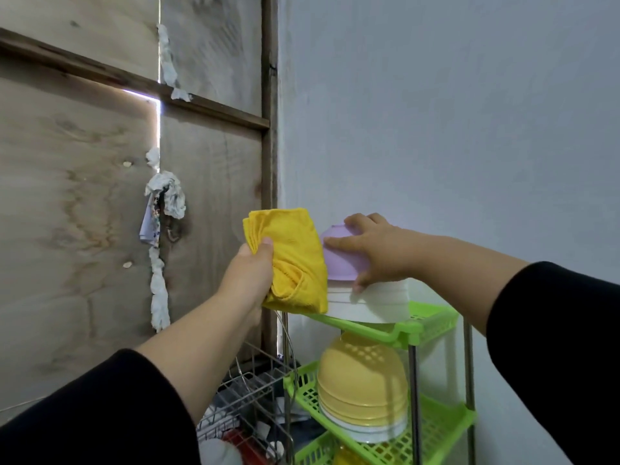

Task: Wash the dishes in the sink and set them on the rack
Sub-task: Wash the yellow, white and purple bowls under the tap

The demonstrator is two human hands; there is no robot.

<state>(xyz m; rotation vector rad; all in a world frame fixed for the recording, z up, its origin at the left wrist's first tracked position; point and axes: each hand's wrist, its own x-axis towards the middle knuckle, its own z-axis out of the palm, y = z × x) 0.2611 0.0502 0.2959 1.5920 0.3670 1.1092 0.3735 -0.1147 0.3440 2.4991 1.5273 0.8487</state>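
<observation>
- Up top, a lilac bowl (339, 256) upside down on a stack of white dishes (375, 305), on the highest tier of a green plastic rack (432, 322).
- Gripped by the right hand (379, 253): fingers spread and curled over the bowl's upturned base, thumb along its left side, one fingertip touching the white stack below.
- Just left of the bowl, touching it, a folded yellow cloth (292, 260), clutched in the left hand (248, 276), thumb pressed on the front folds.
- Black sleeves (553, 337) on both forearms, pushed back from the wrists.
- One tier down, yellow bowls (362, 384) stacked upside down over white ones.
- Lower left, nearer, a wire dish rack (251, 397) with blurred items inside, too dim to tell apart.
- Far left, a plywood wall (84, 196) with wadded white paper (167, 196) stuffed along a vertical gap.
- Far right, a plain pale wall (436, 112) behind the green rack.
</observation>
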